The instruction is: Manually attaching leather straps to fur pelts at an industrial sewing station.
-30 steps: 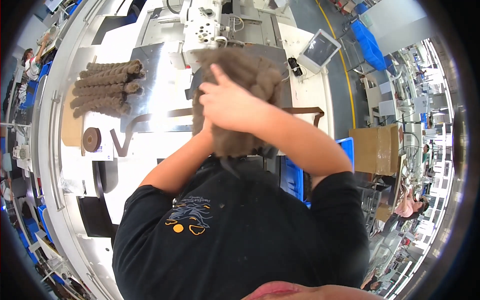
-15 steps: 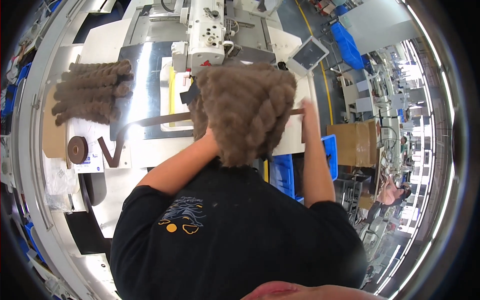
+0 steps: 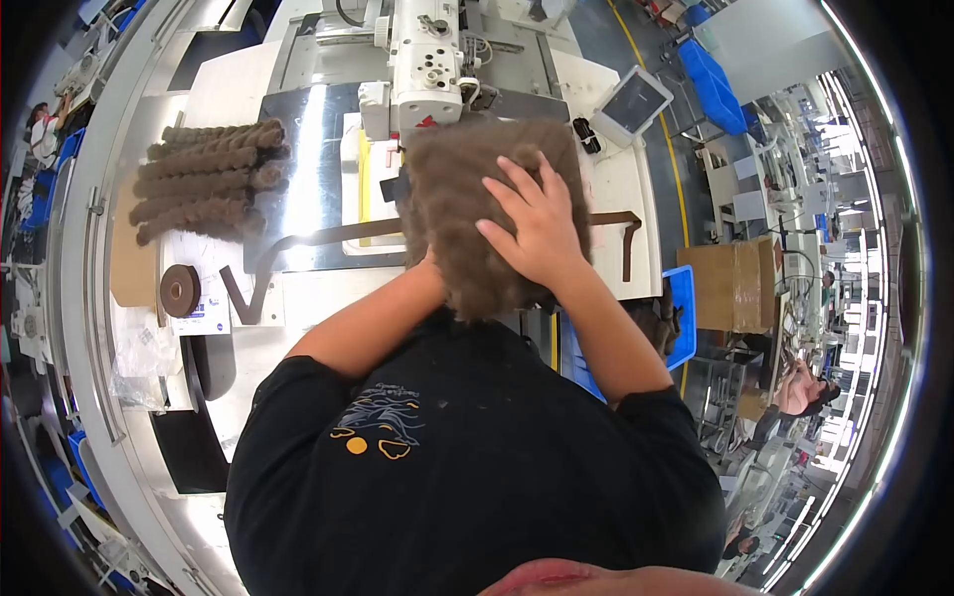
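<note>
A brown, plush fur piece (image 3: 467, 214) lies on the table in front of the sewing machine (image 3: 429, 70). Spread flat over its right side is my right hand (image 3: 537, 223), open, with its fingers pointing toward the far edge. My left hand (image 3: 431, 262) is at the fur's near left edge, its fingers hidden by the fur. A brown strap (image 3: 333, 234) comes in from the left and passes out of sight at the fur. On the right, a brown strap end (image 3: 623, 220) emerges and bends down toward me.
Several brown fur strips (image 3: 209, 179) lie stacked at the left, with a roll of brown strap (image 3: 180, 290) closer to me. A tablet-like screen (image 3: 636, 101) stands at the far right. Blue bins (image 3: 682, 316) and a cardboard box (image 3: 730, 286) are beyond the table's right side.
My right hand has left the strap end at the right and moved left onto the fur. That strap end now hangs bent on the table. My left hand stays at the fur's edge.
</note>
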`<action>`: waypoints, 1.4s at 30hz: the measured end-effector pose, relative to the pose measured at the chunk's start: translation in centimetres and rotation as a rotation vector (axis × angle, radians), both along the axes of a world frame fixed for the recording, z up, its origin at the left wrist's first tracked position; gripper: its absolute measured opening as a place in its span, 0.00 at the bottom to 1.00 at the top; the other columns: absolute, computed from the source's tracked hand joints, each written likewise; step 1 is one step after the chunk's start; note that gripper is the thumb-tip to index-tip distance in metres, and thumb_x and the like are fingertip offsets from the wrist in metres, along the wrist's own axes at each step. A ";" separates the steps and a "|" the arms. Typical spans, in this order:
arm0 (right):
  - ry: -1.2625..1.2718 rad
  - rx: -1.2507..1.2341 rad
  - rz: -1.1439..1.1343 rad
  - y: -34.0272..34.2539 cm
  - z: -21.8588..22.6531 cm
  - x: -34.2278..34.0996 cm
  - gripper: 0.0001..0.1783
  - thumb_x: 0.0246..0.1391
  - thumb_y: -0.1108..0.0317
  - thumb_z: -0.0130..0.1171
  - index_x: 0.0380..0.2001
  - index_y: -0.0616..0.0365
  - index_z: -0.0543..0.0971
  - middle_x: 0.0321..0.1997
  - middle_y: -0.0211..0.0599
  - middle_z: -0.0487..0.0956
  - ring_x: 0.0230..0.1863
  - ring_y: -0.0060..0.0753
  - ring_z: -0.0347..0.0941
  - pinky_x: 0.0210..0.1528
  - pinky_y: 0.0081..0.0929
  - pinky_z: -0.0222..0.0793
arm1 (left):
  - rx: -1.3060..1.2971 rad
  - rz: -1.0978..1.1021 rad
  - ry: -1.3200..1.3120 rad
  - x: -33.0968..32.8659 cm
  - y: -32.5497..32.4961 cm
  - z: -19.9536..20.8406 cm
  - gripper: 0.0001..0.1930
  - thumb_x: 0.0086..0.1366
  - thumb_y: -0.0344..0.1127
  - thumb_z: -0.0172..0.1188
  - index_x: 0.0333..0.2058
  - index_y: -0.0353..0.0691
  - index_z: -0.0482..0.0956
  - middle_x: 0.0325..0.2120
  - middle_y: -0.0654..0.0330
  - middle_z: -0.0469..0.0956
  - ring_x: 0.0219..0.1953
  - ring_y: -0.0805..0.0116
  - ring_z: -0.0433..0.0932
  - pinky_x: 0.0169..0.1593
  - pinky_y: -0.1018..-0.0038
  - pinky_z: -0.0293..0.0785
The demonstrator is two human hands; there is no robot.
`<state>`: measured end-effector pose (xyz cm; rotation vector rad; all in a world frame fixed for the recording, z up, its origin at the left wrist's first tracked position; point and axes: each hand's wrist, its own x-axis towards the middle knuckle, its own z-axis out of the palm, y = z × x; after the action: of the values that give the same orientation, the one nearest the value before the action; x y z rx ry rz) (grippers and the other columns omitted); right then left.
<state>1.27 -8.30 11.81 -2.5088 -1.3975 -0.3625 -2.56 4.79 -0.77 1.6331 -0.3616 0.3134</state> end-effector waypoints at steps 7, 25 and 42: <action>0.087 0.021 -0.270 2.3 -3.1 0.4 0.26 0.52 0.49 0.60 0.52 0.49 0.79 0.66 0.35 0.68 0.69 0.65 0.53 0.64 0.60 0.54 | -0.277 -0.032 0.305 -2.1 4.2 -3.0 0.26 0.70 0.43 0.48 0.63 0.39 0.64 0.61 0.53 0.67 0.63 0.59 0.66 0.66 0.66 0.60; 0.271 -0.089 -0.309 2.7 -3.1 -0.4 0.26 0.64 0.47 0.46 0.54 0.53 0.78 0.65 0.41 0.68 0.69 0.65 0.52 0.59 0.76 0.55 | 0.406 0.294 -0.204 -4.2 3.2 5.6 0.43 0.62 0.49 0.62 0.65 0.26 0.54 0.64 0.37 0.59 0.65 0.40 0.60 0.66 0.55 0.56; 0.663 1.131 -1.298 -25.8 -19.9 -0.4 0.07 0.44 0.66 0.63 0.29 0.54 0.85 0.39 0.45 0.82 0.46 0.44 0.78 0.50 0.37 0.73 | 1.020 0.255 -0.049 -1.3 0.6 6.6 0.27 0.68 0.37 0.50 0.64 0.37 0.61 0.70 0.44 0.48 0.69 0.36 0.52 0.65 0.46 0.59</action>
<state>0.88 -34.11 -8.10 -1.7975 0.6803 -0.3105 -3.84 5.40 5.80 2.6884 -0.3730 0.3893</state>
